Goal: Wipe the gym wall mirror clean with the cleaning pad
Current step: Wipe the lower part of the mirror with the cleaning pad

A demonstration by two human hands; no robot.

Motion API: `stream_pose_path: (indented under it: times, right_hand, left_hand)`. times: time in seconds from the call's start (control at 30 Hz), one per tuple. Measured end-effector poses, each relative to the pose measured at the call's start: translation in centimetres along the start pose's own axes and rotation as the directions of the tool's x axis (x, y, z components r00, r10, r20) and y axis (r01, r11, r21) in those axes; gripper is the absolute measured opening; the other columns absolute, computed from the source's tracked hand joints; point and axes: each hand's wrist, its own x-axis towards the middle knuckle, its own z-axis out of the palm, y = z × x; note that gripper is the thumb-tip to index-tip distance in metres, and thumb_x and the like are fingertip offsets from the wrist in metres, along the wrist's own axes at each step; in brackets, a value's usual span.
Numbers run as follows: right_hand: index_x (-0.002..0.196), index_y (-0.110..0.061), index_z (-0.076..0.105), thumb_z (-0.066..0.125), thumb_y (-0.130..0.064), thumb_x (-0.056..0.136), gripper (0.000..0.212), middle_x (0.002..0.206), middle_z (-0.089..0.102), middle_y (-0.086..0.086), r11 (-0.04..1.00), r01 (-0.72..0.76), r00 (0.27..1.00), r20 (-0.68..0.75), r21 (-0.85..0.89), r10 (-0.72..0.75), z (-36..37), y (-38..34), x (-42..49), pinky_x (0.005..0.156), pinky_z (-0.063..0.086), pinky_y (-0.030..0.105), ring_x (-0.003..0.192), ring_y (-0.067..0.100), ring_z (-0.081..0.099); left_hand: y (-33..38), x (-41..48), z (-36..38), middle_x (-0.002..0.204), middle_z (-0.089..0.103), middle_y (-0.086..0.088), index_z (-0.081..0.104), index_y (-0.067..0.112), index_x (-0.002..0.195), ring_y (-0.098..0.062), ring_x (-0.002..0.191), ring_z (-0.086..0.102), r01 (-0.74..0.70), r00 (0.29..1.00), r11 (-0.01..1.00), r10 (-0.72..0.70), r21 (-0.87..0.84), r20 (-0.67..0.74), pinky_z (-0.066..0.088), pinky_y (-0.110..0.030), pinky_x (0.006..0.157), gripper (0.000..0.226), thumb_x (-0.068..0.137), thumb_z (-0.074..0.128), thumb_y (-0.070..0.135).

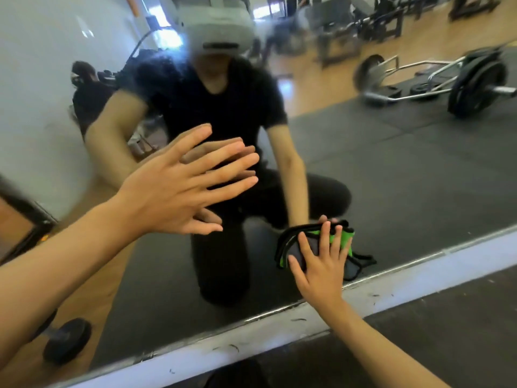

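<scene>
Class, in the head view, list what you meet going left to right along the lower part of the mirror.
Dumbbell → left hand → right hand pressing the cleaning pad on the mirror.

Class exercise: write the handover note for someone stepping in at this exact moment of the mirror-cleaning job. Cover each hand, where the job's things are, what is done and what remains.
Left hand: open, fingers spread, flat against the wall mirror.
Right hand: straight fingers press the green and grey cleaning pad onto the glass, low down, just above the mirror's bottom edge and the white base strip.
Done: cannot tell which parts of the glass are already wiped; the view is blurred.
Left: work the pad across the glass above and to either side.
</scene>
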Motion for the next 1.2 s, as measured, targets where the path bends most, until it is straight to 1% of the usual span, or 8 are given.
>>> stream_pose_path:
  times: [0.13, 0.27, 0.33, 0.53, 0.7, 0.8, 1.03, 1.2]
  right_hand:
    - [0.161, -0.033, 0.029, 0.039, -0.052, 0.105, 0.06, 0.171, 0.011, 0.019, 0.999, -0.011, 0.983, -0.182, 0.041, 0.018, -4.4, -4.0, 10.8, 0.117, 0.009, 0.077, 0.156, 0.048, 0.005]
    - [0.162, -0.03, 0.03, 0.041, -0.049, 0.106, 0.06, 0.169, 0.019, 0.021, 0.996, 0.058, 0.943, -0.325, -0.061, -0.075, -9.9, -7.5, 22.1, 0.121, 0.006, 0.072, 0.156, 0.049, 0.011]
    - [0.162, -0.031, 0.028, 0.039, -0.049, 0.107, 0.059, 0.17, 0.018, 0.02, 0.993, 0.088, 0.944, -0.311, -0.082, -0.109, -9.8, -7.1, 21.5, 0.121, 0.008, 0.072, 0.157, 0.046, 0.01]
    - [0.157, -0.036, 0.033, 0.039, -0.055, 0.106, 0.055, 0.175, -0.001, 0.004, 0.945, 0.282, 0.953, -0.061, -0.168, -0.296, -5.7, -1.3, 11.3, 0.111, 0.022, 0.079, 0.16, 0.036, 0.0]
    - [0.161, -0.034, 0.029, 0.042, -0.053, 0.104, 0.062, 0.171, 0.014, 0.014, 0.963, 0.222, 0.936, -0.242, -0.153, -0.254, -10.8, -7.7, 22.5, 0.12, 0.01, 0.073, 0.157, 0.045, 0.011]
    - [0.162, -0.031, 0.03, 0.038, -0.052, 0.106, 0.06, 0.169, 0.022, 0.019, 0.969, 0.179, 0.915, -0.333, -0.172, -0.229, -12.5, -10.3, 26.7, 0.122, 0.009, 0.069, 0.156, 0.045, 0.015]
    - [0.158, -0.042, 0.026, 0.055, -0.053, 0.098, 0.068, 0.175, -0.001, 0.001, 0.887, 0.397, 0.909, -0.031, -0.236, -0.415, -6.6, -3.1, 12.8, 0.124, 0.007, 0.064, 0.161, 0.032, 0.0]
    - [0.16, -0.035, 0.031, 0.04, -0.055, 0.105, 0.06, 0.17, 0.02, 0.014, 0.927, 0.326, 0.898, -0.247, -0.186, -0.365, -11.6, -10.7, 25.0, 0.123, 0.007, 0.068, 0.157, 0.041, 0.013]
  left_hand:
    - [1.6, 0.1, -0.1, 0.173, 0.025, -0.017, 0.032, 0.014, 0.166, -0.039, 0.159, 0.023, 0.147, 0.989, 0.988, -0.146, 0.051, -0.029, 0.011, -0.058, 0.13, 0.092, 0.099, 0.047, 0.075]
    - [1.9, 0.3, 0.1, 0.173, 0.022, -0.019, 0.029, 0.015, 0.167, -0.041, 0.159, 0.019, 0.219, 0.976, 0.97, -0.217, 0.106, -0.034, 0.004, -0.057, 0.13, 0.096, 0.098, 0.043, 0.079]
    - [2.0, 0.4, 0.1, 0.173, 0.019, -0.022, 0.027, 0.014, 0.168, -0.043, 0.16, 0.017, 0.251, 0.968, 0.962, -0.249, 0.111, -0.031, 0.003, -0.059, 0.13, 0.099, 0.097, 0.042, 0.082]
    - [2.2, 0.4, 0.1, 0.173, 0.014, -0.026, 0.023, 0.007, 0.167, -0.045, 0.16, 0.014, 0.287, 0.958, 0.952, -0.287, 0.106, -0.017, 0.006, -0.066, 0.128, 0.111, 0.092, 0.046, 0.085]
    - [2.5, 0.1, 0.3, 0.171, 0.004, -0.033, 0.022, -0.002, 0.165, -0.049, 0.16, 0.002, 0.37, 0.929, 0.927, -0.37, 0.066, -0.019, -0.002, -0.061, 0.13, 0.121, 0.089, 0.047, 0.089]
    - [2.5, 0.3, 0.3, 0.17, 0.002, -0.036, 0.019, -0.004, 0.165, -0.05, 0.159, 0.005, 0.408, 0.913, 0.911, -0.408, 0.066, -0.014, -0.001, -0.064, 0.129, 0.126, 0.086, 0.048, 0.091]
    - [2.7, 0.7, -0.5, 0.169, 0.006, -0.036, 0.018, -0.005, 0.164, -0.052, 0.158, 0.009, 0.506, 0.862, 0.862, -0.507, 0.037, 0.013, 0.002, -0.067, 0.128, 0.132, 0.082, 0.051, 0.092]
    - [2.8, 0.7, -0.2, 0.169, 0.008, -0.036, 0.018, -0.007, 0.164, -0.051, 0.158, 0.012, 0.512, 0.859, 0.859, -0.512, 0.013, -0.003, 0.007, -0.068, 0.128, 0.131, 0.083, 0.053, 0.091]
